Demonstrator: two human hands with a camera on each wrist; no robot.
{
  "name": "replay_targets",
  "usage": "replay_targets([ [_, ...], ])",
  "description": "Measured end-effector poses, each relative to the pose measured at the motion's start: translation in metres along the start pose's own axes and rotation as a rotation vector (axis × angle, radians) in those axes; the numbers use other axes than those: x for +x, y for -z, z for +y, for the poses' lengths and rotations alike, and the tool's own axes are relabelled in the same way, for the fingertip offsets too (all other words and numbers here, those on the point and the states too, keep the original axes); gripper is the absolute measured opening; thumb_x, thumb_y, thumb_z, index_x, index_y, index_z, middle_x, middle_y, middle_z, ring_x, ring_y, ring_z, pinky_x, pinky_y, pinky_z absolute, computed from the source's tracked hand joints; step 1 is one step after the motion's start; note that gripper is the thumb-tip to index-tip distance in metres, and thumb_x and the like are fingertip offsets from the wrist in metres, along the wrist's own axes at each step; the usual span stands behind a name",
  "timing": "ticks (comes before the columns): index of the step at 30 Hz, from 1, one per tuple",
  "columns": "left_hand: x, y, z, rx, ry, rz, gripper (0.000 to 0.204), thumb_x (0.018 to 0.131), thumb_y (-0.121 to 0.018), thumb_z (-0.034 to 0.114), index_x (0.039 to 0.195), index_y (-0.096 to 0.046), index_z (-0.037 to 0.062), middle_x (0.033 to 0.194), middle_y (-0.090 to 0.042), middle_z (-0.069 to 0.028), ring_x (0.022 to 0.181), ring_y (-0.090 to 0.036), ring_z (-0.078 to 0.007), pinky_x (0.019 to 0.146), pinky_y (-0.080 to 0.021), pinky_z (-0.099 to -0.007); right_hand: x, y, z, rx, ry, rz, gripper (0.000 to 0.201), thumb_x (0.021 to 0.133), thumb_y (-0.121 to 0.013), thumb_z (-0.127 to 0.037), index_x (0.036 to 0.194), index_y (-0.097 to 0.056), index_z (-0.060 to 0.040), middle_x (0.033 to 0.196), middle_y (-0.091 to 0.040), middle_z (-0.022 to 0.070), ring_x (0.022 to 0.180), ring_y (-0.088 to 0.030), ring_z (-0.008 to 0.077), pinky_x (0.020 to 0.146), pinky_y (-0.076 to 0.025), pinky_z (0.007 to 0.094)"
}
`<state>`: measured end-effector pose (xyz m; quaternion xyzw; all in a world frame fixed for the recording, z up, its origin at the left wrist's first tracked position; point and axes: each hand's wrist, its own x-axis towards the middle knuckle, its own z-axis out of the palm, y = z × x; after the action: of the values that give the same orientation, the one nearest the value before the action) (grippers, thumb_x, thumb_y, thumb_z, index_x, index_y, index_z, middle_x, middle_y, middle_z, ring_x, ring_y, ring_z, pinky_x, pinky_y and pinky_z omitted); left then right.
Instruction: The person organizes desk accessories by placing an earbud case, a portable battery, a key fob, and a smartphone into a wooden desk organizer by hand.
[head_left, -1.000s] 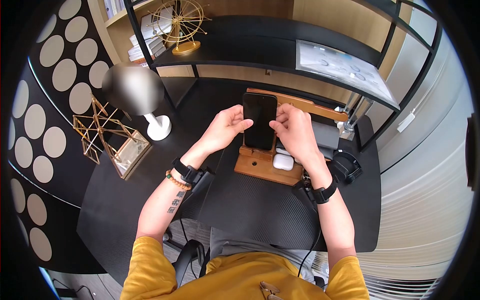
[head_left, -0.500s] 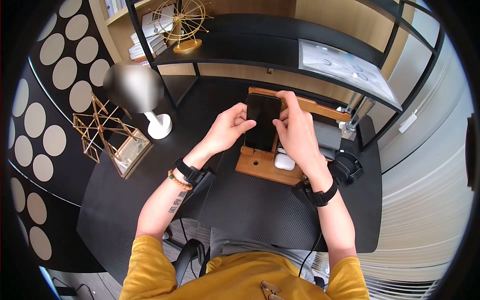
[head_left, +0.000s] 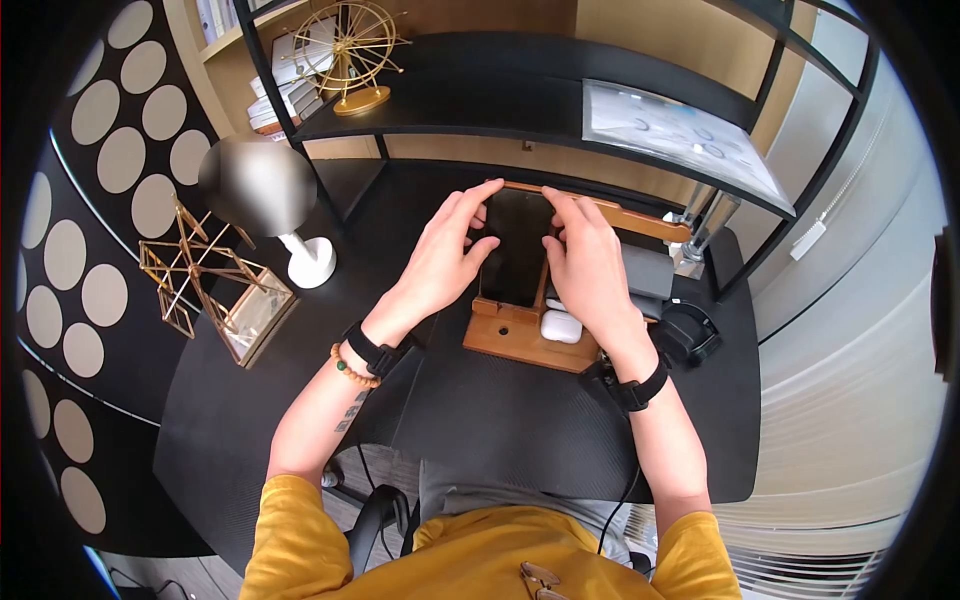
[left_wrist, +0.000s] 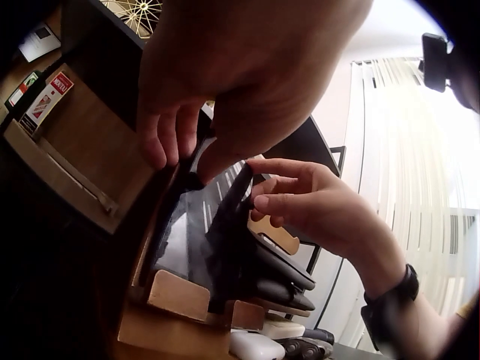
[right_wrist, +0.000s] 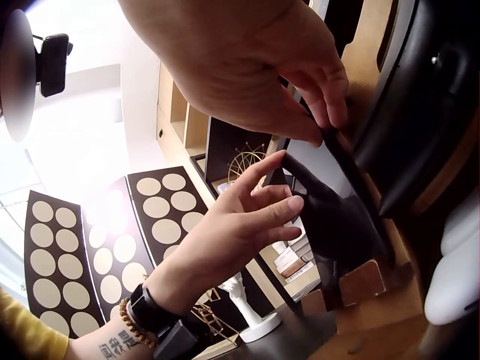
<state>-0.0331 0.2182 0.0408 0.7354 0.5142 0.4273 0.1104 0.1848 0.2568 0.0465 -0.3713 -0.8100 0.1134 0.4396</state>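
Observation:
A black smartphone (head_left: 515, 245) stands upright, leaning back on a wooden desk stand (head_left: 525, 346). Its lower end sits behind the small lip of the stand. On the phone's left side, my left hand (head_left: 432, 262) has its index finger stretched to the top corner and its thumb by the side edge. The right hand (head_left: 594, 262) mirrors this, index finger at the top right corner and thumb along the right edge. In the right wrist view the left hand's other fingers (right_wrist: 281, 232) are loosely bent. A white earbud case (head_left: 561, 326) lies on the stand beside the phone.
Dark grey cases (head_left: 648, 272) and a black looped item (head_left: 687, 330) are at the right of the stand. A black shelf (head_left: 450, 110) runs behind. On the left stand a white round lamp (head_left: 312, 262) and a gold wire frame (head_left: 262, 320) with a tray base.
Both index fingers have moved up to the phone's top corners, the right first, then the left. Earlier, fingers and thumbs held the phone's sides lower down. The phone stays on the stand.

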Motion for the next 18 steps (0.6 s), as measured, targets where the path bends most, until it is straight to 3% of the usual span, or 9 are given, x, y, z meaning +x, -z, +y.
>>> replay_targets([
  [5, 0.003, -0.002, 0.002, 0.016, 0.032, -0.005, 0.076, 0.094, -0.079, -0.006, 0.162, -0.051, 0.0145, 0.122, -0.058, -0.0082, 0.108, -0.063, -0.0207, 0.087, -0.059, -0.0327, -0.001, 0.001, -0.004, -0.053, -0.020, -0.065, 0.060, 0.091, -0.072, 0.009, 0.150, -0.060, 0.0048, 0.121, -0.067, 0.0250, 0.117, -0.068, 0.0450, 0.102, -0.057, 0.0519],
  [18, 0.015, 0.001, 0.008, 0.077, 0.031, 0.015, 0.071, 0.094, -0.082, 0.002, 0.158, -0.055, 0.0155, 0.124, -0.054, -0.0091, 0.104, -0.063, -0.0213, 0.086, -0.058, -0.0333, -0.004, -0.005, -0.003, -0.145, -0.004, -0.091, 0.071, 0.088, -0.069, 0.012, 0.156, -0.053, 0.0058, 0.119, -0.068, 0.0245, 0.115, -0.068, 0.0428, 0.100, -0.057, 0.0504],
])
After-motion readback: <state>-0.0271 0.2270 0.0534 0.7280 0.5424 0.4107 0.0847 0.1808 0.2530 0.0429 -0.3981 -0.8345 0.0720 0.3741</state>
